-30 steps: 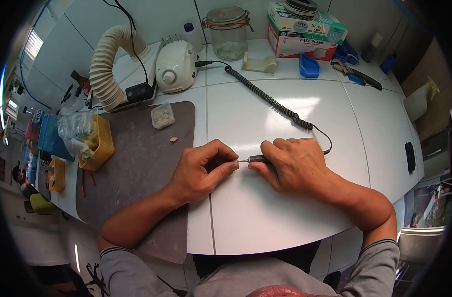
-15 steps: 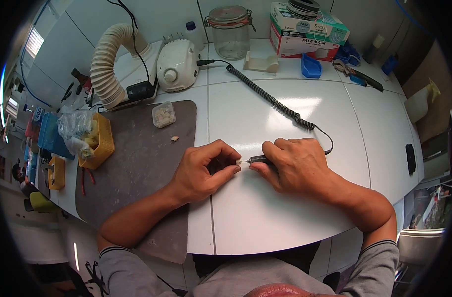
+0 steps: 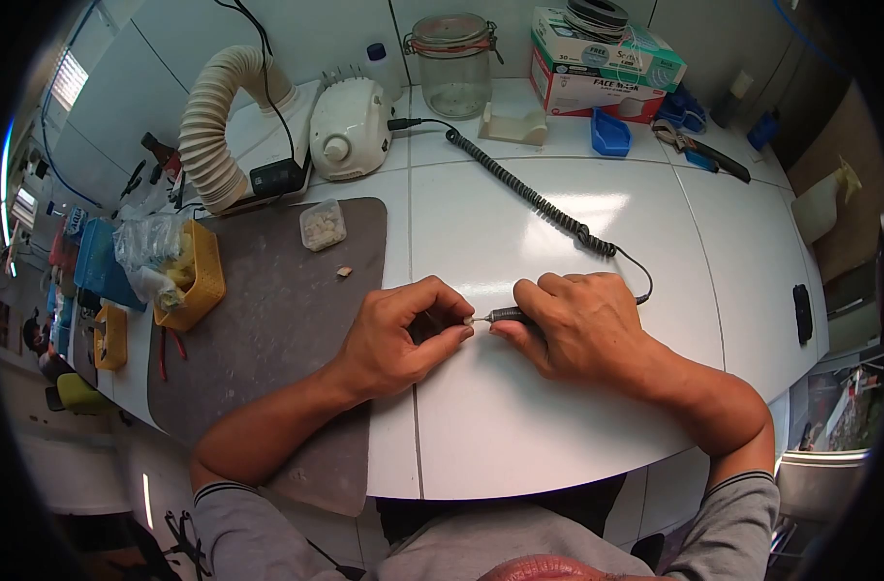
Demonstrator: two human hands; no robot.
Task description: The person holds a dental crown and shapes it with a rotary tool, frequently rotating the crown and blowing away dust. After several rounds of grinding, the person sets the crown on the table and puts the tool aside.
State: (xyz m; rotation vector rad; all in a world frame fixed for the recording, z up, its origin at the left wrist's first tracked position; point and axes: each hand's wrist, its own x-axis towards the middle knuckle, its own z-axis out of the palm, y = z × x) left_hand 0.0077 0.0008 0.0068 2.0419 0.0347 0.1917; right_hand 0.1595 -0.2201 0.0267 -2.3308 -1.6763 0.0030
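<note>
A small pale piece sits pinched between the thumb and fingertips of the left hand, low over the white table near its middle. The tip of a dark handpiece meets that piece; the right hand is closed around the handpiece like a pen. A coiled cord runs from it back to the white control unit. A grey mat lies just left of the hands, with a yellow basket at its edge.
</note>
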